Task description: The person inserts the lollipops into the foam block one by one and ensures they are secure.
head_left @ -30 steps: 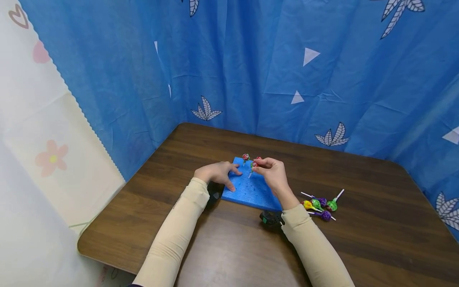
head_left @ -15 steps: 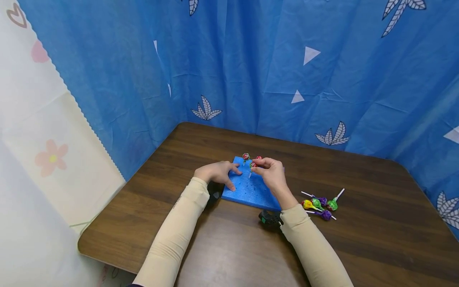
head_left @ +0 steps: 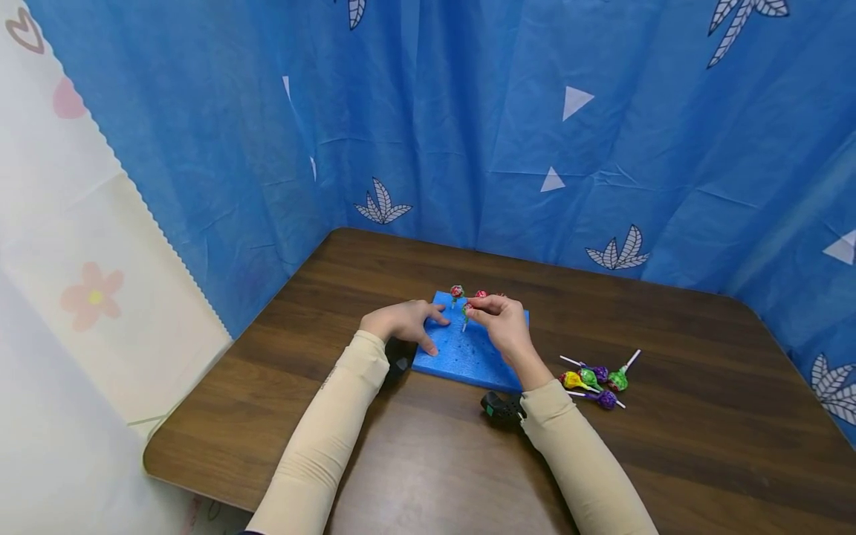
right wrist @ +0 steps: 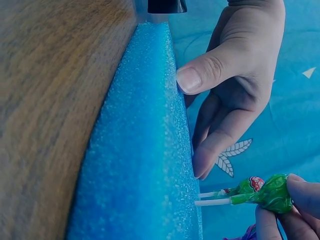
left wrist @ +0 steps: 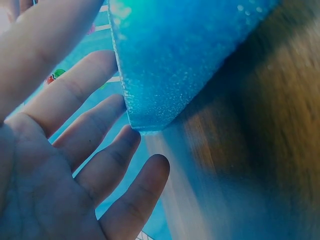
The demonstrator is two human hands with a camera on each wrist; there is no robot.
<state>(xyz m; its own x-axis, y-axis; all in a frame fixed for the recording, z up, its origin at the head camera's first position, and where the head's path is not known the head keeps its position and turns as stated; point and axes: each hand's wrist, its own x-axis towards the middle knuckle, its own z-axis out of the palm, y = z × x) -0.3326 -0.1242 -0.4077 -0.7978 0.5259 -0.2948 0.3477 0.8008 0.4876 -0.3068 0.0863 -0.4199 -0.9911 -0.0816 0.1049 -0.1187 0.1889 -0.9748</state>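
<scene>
In the head view my right hand (head_left: pixel 506 328) pinches a lollipop by its wrapped green and red head. The right wrist view shows the green wrapper (right wrist: pixel 276 196) between thumb and fingers, its white stick pointing at the blue foam board (right wrist: pixel 145 130), with the stick's tip right at the surface. My left hand (head_left: pixel 406 321) rests at the left part of the board (head_left: pixel 461 362), fingers spread. Its fingertips lie along the board's edge in the left wrist view. Behind the held lollipop, a red and green lollipop (head_left: pixel 457 291) stands upright in the board, with another red-topped one (head_left: pixel 481 294) beside it.
Several loose lollipops lie on the wooden table (head_left: pixel 669 446) to the right, among them a yellow one (head_left: pixel 572 380), a green one (head_left: pixel 618 380) and a purple one (head_left: pixel 606 400). Small holes dot the board. A blue curtain (head_left: pixel 455 148) hangs behind the table.
My right hand has shifted slightly left with the lollipop, its stick staying pointed down at the board. The left hand keeps its place.
</scene>
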